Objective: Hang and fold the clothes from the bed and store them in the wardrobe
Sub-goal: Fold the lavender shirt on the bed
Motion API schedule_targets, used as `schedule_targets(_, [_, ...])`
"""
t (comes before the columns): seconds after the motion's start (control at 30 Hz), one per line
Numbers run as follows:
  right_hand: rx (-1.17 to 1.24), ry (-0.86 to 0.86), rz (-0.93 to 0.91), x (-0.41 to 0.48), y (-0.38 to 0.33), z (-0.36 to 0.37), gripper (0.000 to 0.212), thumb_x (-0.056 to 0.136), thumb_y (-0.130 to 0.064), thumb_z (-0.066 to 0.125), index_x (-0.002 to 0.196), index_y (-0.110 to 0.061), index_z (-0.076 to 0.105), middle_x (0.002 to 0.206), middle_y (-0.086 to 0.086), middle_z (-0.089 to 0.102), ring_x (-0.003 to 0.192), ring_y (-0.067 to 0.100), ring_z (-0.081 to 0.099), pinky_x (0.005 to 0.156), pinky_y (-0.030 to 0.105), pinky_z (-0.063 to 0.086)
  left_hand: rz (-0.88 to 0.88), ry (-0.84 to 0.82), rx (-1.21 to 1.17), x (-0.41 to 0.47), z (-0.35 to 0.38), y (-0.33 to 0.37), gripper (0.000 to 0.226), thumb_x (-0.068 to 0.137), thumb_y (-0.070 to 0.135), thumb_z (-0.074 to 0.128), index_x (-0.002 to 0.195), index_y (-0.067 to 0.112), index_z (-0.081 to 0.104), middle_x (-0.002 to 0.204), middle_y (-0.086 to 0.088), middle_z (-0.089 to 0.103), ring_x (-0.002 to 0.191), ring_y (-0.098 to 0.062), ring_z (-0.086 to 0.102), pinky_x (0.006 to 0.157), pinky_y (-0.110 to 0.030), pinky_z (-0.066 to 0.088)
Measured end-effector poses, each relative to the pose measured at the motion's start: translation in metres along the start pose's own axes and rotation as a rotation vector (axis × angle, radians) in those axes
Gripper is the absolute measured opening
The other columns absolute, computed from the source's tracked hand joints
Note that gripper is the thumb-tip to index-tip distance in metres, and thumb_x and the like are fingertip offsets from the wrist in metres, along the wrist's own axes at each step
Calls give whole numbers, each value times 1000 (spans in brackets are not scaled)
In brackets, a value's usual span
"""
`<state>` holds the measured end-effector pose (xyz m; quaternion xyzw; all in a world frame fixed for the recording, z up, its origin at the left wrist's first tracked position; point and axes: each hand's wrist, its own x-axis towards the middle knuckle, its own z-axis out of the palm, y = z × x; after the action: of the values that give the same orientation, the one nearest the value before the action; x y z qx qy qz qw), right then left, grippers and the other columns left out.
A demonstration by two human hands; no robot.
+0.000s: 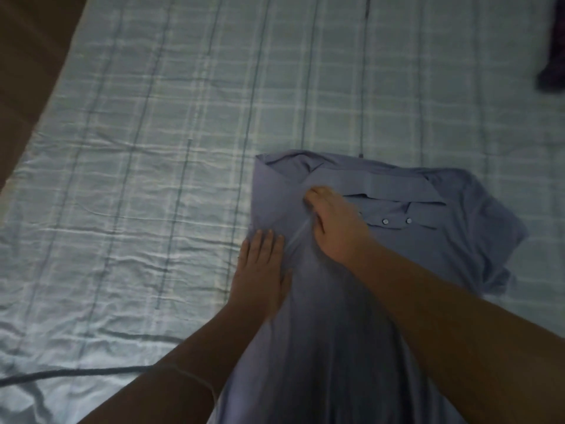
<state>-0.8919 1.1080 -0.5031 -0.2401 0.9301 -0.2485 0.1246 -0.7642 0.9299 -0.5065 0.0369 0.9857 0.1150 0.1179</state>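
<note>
A blue collared polo shirt (351, 301) lies front up on the bed, collar away from me, with two buttons showing at the placket. Its left side is folded in over the body, and the right sleeve spreads out crumpled. My left hand (260, 270) lies flat with straight fingers on the folded left edge. My right hand (333, 224) presses down on the fold near the collar, fingers extended toward the shoulder.
The bed (153, 148) carries a pale checked sheet, wrinkled near the front. A dark garment (553, 56) lies at the far right edge. Brown floor (27, 56) shows at the upper left. A dark cord (76, 374) runs across the sheet at the lower left.
</note>
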Motion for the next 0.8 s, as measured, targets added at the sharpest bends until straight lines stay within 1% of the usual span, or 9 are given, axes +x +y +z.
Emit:
schedule_targets(0.07, [69,79,112,-28,19,-14,52,90,-17,43,141,-10,46,143,14,48,135,32,42,114,45,34,20,48,-36,1,-9,16,56,88,33,43,135,3,53,133,-18,55,130,-41,45,108,-54,36])
schedule_targets(0.13, [121,153,235,-59,43,-32,49,89,-17,45,137,-10,51,133,15,56,123,35,52,108,44,40,53,66,-81,5,-16,39,46,82,24,43,120,4,60,114,-15,61,115,-41,53,101,-49,44])
schedule_targets(0.23, [185,294,422,-107,87,-68,50,83,-20,41,126,-4,60,123,20,62,115,36,57,105,41,40,103,40,-147,19,-19,91,34,71,18,46,98,9,65,91,-10,63,89,-35,61,80,-40,51])
schedule_targets(0.33, [214,419,674,-152,138,-108,40,80,-17,44,112,-11,68,109,14,69,103,32,63,91,34,45,149,-48,-159,36,-10,161,35,77,24,44,104,14,64,96,-8,66,91,-31,60,78,-39,51])
schedule_targets(0.43, [252,527,830,-186,187,-137,26,81,-10,51,100,-13,69,101,12,69,96,31,64,76,24,39,194,-106,-225,49,9,234,27,82,23,51,107,17,60,106,-6,63,99,-29,56,81,-41,50])
schedule_targets(0.53, [286,475,886,-201,230,-149,23,89,-9,54,107,-16,67,106,11,69,99,30,63,80,25,39,268,-78,-282,58,31,296,21,86,22,45,100,14,58,100,-10,58,90,-33,58,75,-41,50])
schedule_targets(0.63, [304,372,834,-197,255,-152,31,90,-14,58,121,-13,64,118,9,67,104,27,63,86,23,39,292,-78,-330,65,50,339,12,90,17,51,101,16,55,100,-9,53,82,-35,58,70,-46,51])
schedule_targets(0.73, [275,254,735,-182,267,-151,42,90,-19,62,131,-10,59,126,12,62,110,29,60,92,26,40,289,-76,-298,71,66,365,21,86,11,61,106,15,57,102,-9,53,75,-32,59,63,-42,52])
schedule_targets(0.8, [223,204,697,-173,273,-147,35,88,-21,63,121,-10,64,117,16,62,105,33,60,90,33,44,246,-108,-235,73,73,375,28,84,14,64,112,14,59,105,-9,55,83,-30,59,66,-41,53])
